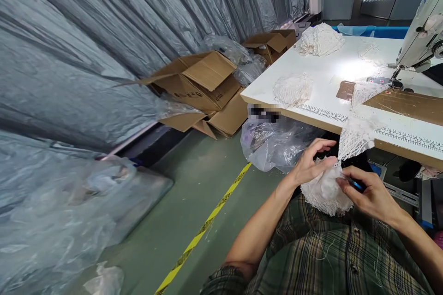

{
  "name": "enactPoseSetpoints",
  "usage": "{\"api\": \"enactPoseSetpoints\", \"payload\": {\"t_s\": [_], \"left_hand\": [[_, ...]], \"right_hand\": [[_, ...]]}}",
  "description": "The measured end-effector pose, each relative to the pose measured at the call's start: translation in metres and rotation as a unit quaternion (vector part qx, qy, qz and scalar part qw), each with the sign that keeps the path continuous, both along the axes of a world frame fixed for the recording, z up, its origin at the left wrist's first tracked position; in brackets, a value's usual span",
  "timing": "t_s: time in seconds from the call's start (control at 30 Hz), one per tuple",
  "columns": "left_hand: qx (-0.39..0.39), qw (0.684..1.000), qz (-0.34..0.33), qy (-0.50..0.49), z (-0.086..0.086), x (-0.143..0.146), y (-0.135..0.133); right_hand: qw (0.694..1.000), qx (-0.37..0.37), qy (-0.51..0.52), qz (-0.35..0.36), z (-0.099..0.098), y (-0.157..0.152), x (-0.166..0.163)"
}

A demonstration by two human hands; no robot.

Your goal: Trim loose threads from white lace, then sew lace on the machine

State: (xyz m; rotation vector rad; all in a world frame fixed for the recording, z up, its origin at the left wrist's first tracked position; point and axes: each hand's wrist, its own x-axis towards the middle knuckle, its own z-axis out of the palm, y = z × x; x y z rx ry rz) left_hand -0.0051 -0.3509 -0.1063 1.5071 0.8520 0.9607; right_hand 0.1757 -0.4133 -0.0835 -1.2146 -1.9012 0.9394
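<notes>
A lace strip (pixel 356 134) runs from the sewing machine (pixel 417 32) over the worktop (pixel 325 71) edge; the right hand's (pixel 374 191) fingers pinch it, the left hand's (pixel 304 166) grip cannot be told. Work appears partway (unattached lace piles (pixel 320 40) lie beyond).

One head-worn camera looks forward and down, the left hand (pixel 309 166) and right hand (pixel 373 192) close, the table (pixel 325 84) beyond.

Table edge (pixel 321 124) and plastic bag (pixel 277 140) obstruct the left grip (pixel 306 166) ahead, while floor (pixel 169 212) leaves room leftward.
</notes>
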Motion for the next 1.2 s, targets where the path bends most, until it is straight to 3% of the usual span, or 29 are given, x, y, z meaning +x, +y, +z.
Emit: {"api": "enactPoseSetpoints", "payload": {"t_s": [0.1,0.2,0.33,0.47,0.63,0.77,0.93,1.07,1.2], "left_hand": [[-0.191,0.964,-0.151,-0.105,-0.007,0.001,0.000],[-0.249,0.944,-0.166,-0.140,-0.012,0.002,-0.007],[-0.233,0.966,-0.071,-0.085,-0.009,-0.004,-0.015],[-0.191,0.981,-0.029,-0.035,-0.003,-0.012,-0.018],[-0.172,0.985,-0.008,-0.022,-0.001,-0.013,-0.018],[-0.162,0.987,0.003,-0.004,-0.005,-0.014,-0.017],[-0.135,0.991,0.011,-0.001,-0.007,-0.017,-0.017],[-0.117,0.993,0.016,0.000,-0.006,-0.018,-0.016],[-0.136,0.990,0.015,-0.031,-0.009,-0.018,-0.014]], "right_hand": [[0.999,-0.021,-0.001,0.045,-0.001,-0.007,-0.004],[0.998,-0.030,-0.002,0.060,-0.004,-0.009,-0.001],[0.999,-0.048,-0.003,0.008,-0.010,-0.003,0.008],[0.996,0.008,0.011,-0.086,-0.010,0.012,0.006],[1.000,0.012,-0.012,-0.017,-0.001,0.025,-0.007],[0.998,0.037,-0.051,-0.018,0.005,0.032,-0.008],[0.988,0.036,-0.129,0.083,0.003,0.049,-0.010],[0.990,0.042,-0.122,0.051,-0.005,0.053,-0.016],[0.998,0.048,-0.050,0.009,-0.007,0.041,-0.016]]}}
